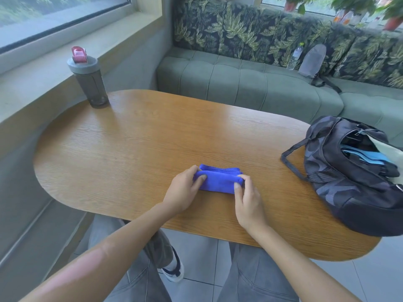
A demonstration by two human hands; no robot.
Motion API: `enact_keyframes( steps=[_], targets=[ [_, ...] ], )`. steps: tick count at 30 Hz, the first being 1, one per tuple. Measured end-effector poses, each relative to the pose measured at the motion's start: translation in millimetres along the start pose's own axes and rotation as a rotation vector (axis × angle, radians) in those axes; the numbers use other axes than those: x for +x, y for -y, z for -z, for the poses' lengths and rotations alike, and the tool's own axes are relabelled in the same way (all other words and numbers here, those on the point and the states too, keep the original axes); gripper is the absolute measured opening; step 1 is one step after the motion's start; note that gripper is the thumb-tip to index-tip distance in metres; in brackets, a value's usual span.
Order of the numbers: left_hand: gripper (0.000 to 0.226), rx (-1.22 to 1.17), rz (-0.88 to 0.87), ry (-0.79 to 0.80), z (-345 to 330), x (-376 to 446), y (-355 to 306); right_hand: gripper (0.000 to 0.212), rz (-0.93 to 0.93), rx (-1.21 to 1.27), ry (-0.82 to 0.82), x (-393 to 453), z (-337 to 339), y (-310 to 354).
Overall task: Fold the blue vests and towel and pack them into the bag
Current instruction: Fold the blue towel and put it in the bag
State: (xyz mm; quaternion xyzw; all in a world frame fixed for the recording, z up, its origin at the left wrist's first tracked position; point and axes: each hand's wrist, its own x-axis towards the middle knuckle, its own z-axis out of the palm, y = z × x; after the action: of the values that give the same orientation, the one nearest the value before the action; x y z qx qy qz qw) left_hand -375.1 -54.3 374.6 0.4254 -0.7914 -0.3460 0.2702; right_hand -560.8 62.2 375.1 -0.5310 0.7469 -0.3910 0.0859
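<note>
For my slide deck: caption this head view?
Both hands grip folded blue towel beside open bag.

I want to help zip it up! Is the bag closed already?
No, the bag lies unzipped on the table, with light blue fabric showing inside.

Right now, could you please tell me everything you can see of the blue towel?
The blue towel looks like soft microfibre cloth, folded into a small thick bundle with layered edges showing along its far side. It lies flat on the wooden table, near its front edge. The left hand grips its left end, the right hand its right end.
</note>
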Motion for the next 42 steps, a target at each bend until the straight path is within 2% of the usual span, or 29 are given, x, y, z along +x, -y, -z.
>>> enact_keyframes(
  steps=[5,8,10,12,15,18,22,26,29,31,33,37,42],
  targets=[
    [0.029,0.073,0.148,-0.023,-7,31,-6,0.025,-0.175,-0.023,-0.014,30,-10,8],
    [0.035,0.185,0.17,-0.028,-12,45,-5,0.039,-0.15,-0.076,-0.007,38,-16,9],
    [0.034,0.275,0.157,-0.017,-15,52,-7,0.04,-0.145,-0.1,0.013,42,-17,5],
    [0.028,0.392,0.112,-0.008,-17,56,-10,0.039,-0.153,-0.121,0.021,44,-16,-2],
    [0.023,0.602,-0.057,-0.044,-23,52,-6,0.036,-0.109,-0.258,0.032,46,-15,-10],
    [0.022,0.702,-0.201,-0.031,-30,54,8,0.041,-0.125,-0.344,0.059,51,-12,-13],
    [0.035,0.573,-0.041,0.14,-19,67,-1,0.049,-0.278,-0.293,0.237,71,-4,-17],
    [0.041,0.454,0.197,0.38,0,82,-18,0.049,-0.519,-0.049,0.465,97,12,-16],
    [0.032,0.441,0.301,0.573,12,90,-29,0.029,-0.52,-0.02,0.626,106,23,-11],
    [0.036,0.443,0.317,0.645,17,89,-35,0.015,-0.492,-0.03,0.716,108,30,-9],
    [0.028,0.423,0.321,0.68,18,81,-41,0.014,-0.476,-0.046,0.784,103,37,-9],
    [0.038,0.329,0.308,0.697,21,67,-44,0.016,-0.459,-0.033,0.837,92,49,-6],
    [0.028,0.101,0.301,0.676,34,63,-70,0.013,-0.469,0.251,0.788,82,86,-6]
  ],
)
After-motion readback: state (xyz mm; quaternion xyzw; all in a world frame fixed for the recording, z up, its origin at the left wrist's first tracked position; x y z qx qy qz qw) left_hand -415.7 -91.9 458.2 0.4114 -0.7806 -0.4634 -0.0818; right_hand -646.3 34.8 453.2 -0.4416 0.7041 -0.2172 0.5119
